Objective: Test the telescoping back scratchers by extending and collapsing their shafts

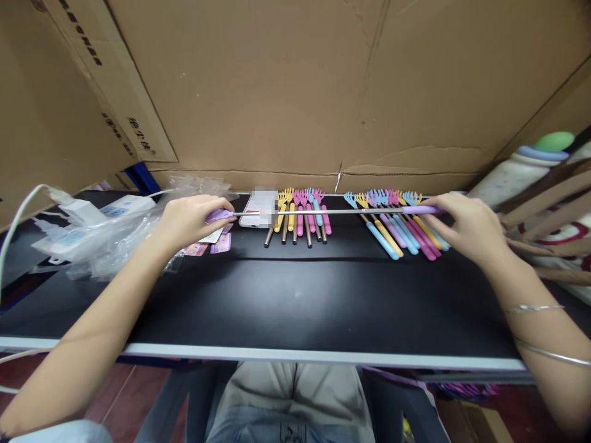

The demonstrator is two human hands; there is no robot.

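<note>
Stretched out between my hands is a telescopic back scratcher (318,212) with a long metal rod and purple ends. My left hand (198,216) is closed on its purple claw end, and my right hand (462,224) grips the purple handle. Below the rod, two groups of back scratchers lie on the black table (295,301). The middle group (300,215) has yellow, pink and blue claws with bare metal rods showing. By my right hand, the other group (397,227) lies slanted, its handles blue, purple, yellow and pink.
A phone (252,212), partly blurred, lies left of the middle group. Clear plastic bags (115,246), small printed cards (220,243) and a white power strip (74,231) with cables fill the left side. Cardboard (295,92) walls the back. A white bottle (512,175) stands at right.
</note>
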